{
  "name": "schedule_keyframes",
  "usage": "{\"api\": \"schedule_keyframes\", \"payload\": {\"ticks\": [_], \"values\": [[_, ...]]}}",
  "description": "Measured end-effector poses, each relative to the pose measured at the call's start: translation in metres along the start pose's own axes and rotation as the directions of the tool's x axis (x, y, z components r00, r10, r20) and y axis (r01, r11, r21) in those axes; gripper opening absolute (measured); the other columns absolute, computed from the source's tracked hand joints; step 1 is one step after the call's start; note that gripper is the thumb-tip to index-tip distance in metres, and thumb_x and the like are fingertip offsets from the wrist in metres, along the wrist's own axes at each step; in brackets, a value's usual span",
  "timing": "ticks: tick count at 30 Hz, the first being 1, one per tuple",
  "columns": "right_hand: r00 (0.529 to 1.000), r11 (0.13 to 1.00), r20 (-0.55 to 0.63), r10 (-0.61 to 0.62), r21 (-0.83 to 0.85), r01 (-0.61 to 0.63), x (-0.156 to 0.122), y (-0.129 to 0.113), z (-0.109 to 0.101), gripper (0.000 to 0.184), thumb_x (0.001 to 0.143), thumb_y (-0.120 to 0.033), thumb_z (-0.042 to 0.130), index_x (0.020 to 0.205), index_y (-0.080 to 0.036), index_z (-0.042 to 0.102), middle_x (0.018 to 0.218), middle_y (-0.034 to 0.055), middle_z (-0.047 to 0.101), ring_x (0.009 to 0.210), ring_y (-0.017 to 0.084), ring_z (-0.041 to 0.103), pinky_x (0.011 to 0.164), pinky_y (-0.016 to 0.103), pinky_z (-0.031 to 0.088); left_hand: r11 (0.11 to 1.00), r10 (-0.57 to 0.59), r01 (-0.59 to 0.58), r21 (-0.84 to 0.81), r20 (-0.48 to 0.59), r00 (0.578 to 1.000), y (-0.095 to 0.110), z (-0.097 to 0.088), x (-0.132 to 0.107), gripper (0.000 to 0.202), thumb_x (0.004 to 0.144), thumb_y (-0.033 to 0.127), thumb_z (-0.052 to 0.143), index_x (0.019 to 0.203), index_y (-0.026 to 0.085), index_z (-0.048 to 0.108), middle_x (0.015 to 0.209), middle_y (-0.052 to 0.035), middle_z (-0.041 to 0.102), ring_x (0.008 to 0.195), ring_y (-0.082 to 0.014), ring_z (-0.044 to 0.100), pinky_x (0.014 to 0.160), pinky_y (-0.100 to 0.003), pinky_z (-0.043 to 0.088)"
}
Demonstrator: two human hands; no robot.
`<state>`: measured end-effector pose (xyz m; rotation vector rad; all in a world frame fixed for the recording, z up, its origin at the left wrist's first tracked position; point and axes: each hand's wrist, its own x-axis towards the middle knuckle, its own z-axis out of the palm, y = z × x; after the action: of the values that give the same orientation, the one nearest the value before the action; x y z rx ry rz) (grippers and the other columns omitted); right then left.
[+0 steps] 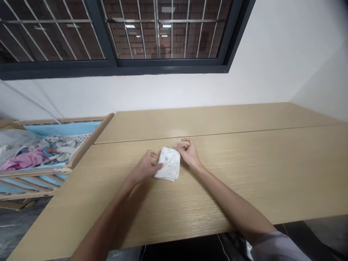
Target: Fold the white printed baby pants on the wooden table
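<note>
A small white folded cloth (169, 165) with a little dark print near its upper left lies on the wooden table (244, 163). My left hand (148, 166) grips its left edge, thumb on top and the other fingers curled at the side. At the upper right corner, my right hand (189, 152) pinches the cloth between thumb and a finger, with another finger raised and bent. The layers show slightly uneven along the lower edge. Whether it is a garment or a plain cloth, I cannot tell.
To the left stands a wooden crib (92, 139) with blue lining, holding a pink cloth (25, 159), other crumpled fabrics and a clear plastic bag (16, 141). A seam runs along the tabletop. Behind it rise a white wall (168, 90) and a barred window (163, 36).
</note>
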<state>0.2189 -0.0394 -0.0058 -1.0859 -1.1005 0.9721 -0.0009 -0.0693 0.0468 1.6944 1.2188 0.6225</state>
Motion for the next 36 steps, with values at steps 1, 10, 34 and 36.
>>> {"api": "schedule_keyframes", "payload": {"ticks": [1, 10, 34, 36], "values": [[0.999, 1.000, 0.023, 0.030, 0.003, -0.030, 0.001, 0.001, -0.001, 0.057, 0.076, -0.049, 0.079, 0.112, -0.025, 0.041, 0.082, -0.0009, 0.069, 0.078, 0.019, 0.069, 0.077, 0.035, 0.057, 1.000, -0.030, 0.029, 0.008, 0.042, 0.999, -0.001, 0.002, -0.001, 0.056, 0.079, 0.050, 0.068, 0.117, 0.021, 0.039, 0.058, 0.0078, 0.062, 0.050, -0.0178, 0.060, 0.048, -0.025, 0.040], [0.976, 0.982, 0.216, -0.032, -0.177, 0.071, -0.002, 0.033, 0.000, 0.042, 0.076, -0.041, 0.077, 0.106, -0.021, 0.055, 0.105, 0.0098, 0.068, 0.093, 0.020, 0.068, 0.084, 0.039, 0.059, 0.965, -0.044, 0.036, 0.261, 0.026, 0.999, -0.016, 0.008, 0.003, 0.037, 0.083, 0.048, 0.062, 0.105, 0.023, 0.045, 0.063, 0.0061, 0.061, 0.055, -0.0183, 0.059, 0.052, -0.028, 0.037], [0.426, 0.596, 0.903, -0.063, -0.308, 0.742, -0.039, -0.043, 0.023, 0.048, 0.109, -0.042, 0.030, 0.152, -0.026, 0.046, 0.159, 0.0005, 0.042, 0.150, 0.017, 0.032, 0.125, 0.038, 0.025, 0.510, 0.421, 0.108, 0.853, -0.357, 0.834, -0.032, 0.137, -0.067, 0.060, 0.101, 0.051, 0.037, 0.136, 0.007, 0.057, 0.138, -0.0264, 0.060, 0.133, -0.0418, 0.052, 0.101, -0.056, 0.049], [0.388, 0.584, 0.921, 0.027, -0.330, 0.741, -0.033, -0.033, 0.020, 0.049, 0.108, -0.042, 0.034, 0.153, -0.026, 0.043, 0.160, -0.0003, 0.039, 0.151, 0.016, 0.030, 0.126, 0.037, 0.022, 0.519, 0.395, 0.103, 0.849, -0.344, 0.852, -0.032, 0.137, -0.068, 0.057, 0.102, 0.049, 0.038, 0.132, 0.006, 0.061, 0.135, -0.0265, 0.061, 0.132, -0.0418, 0.053, 0.101, -0.056, 0.049]]}}
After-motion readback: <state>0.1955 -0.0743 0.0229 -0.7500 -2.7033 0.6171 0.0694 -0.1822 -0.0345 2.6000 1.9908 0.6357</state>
